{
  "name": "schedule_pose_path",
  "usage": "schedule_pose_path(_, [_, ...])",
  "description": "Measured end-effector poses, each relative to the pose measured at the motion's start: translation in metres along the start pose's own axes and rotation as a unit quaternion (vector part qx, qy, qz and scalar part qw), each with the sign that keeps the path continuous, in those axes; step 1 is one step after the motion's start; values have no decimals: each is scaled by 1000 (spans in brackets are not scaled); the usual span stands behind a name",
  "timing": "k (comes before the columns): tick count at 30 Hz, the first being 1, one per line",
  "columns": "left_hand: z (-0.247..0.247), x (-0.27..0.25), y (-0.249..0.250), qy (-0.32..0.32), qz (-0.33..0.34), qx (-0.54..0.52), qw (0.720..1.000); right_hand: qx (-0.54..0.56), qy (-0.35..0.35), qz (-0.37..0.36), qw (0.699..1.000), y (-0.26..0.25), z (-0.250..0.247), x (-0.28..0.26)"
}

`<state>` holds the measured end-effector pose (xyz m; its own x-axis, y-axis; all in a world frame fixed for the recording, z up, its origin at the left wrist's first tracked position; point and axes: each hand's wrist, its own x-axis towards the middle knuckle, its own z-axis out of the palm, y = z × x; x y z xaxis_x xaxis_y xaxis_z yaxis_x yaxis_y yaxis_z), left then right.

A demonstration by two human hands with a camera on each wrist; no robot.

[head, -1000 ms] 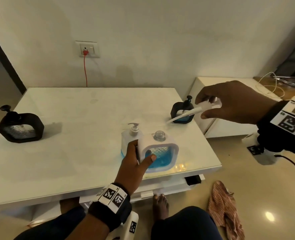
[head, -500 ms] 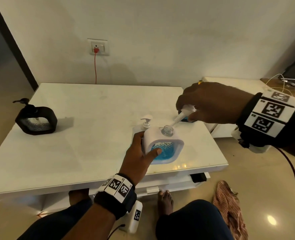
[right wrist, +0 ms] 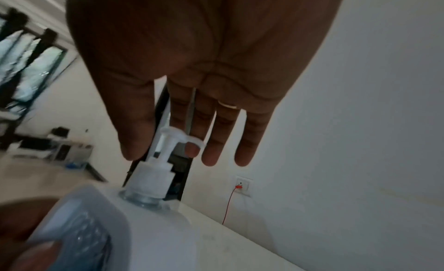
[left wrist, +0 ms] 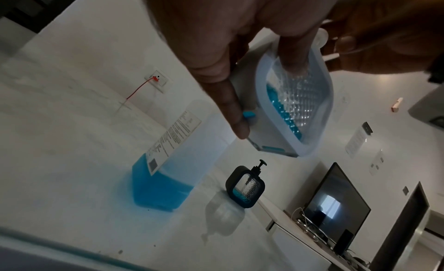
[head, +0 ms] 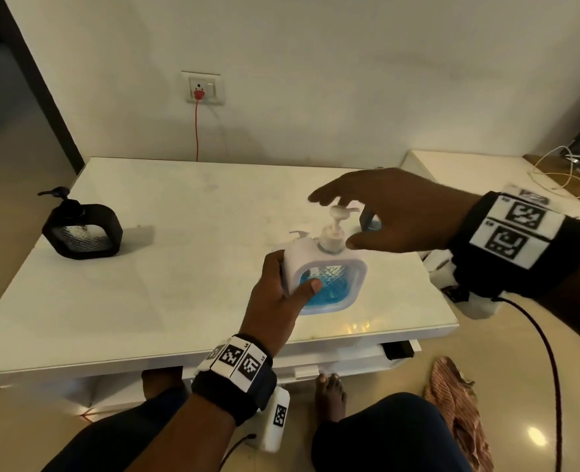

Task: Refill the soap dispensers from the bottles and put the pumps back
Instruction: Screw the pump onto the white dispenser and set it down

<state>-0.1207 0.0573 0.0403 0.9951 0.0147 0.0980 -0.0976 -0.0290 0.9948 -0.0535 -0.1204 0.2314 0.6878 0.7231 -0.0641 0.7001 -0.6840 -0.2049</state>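
Observation:
A white soap dispenser (head: 329,267) with blue soap behind its clear window stands near the table's front right. My left hand (head: 292,277) grips its left side, thumb on the window (left wrist: 298,96). The white pump (head: 331,238) sits in the dispenser's neck (right wrist: 144,197). My right hand (head: 332,221) hovers over the pump with straight, spread fingers (right wrist: 209,157); thumb and fingers flank the pump head (right wrist: 177,136) without gripping it. A refill bottle (left wrist: 168,170) with blue liquid at its bottom stands just behind the dispenser.
A black dispenser (head: 82,231) stands at the table's left edge. Another black dispenser (left wrist: 245,187) holding some blue soap is at the right rear, mostly hidden behind my right hand in the head view. A cloth (head: 458,403) lies on the floor.
My right hand brought the pump from the right and slid its tube into the dispenser's neck. It has let go, and its fingers are now spread. My left hand kept its hold.

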Motion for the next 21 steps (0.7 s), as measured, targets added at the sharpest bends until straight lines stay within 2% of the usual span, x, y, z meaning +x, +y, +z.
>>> schedule_pose_path(4, [-4,0,3,6,4,-15,1000,135,19,70,988,14,5,-8])
schedule_pose_path(11, [-5,-1,8,3,16,-32,999,261,69,72,960,21,33,3])
schedule_pose_path(18, [-6,0,10,7,26,-24,999,205,98,87,970,21,47,12])
schedule_pose_path(21, [-8,2,9,16,20,-28,999,257,97,86,958,22,49,10])
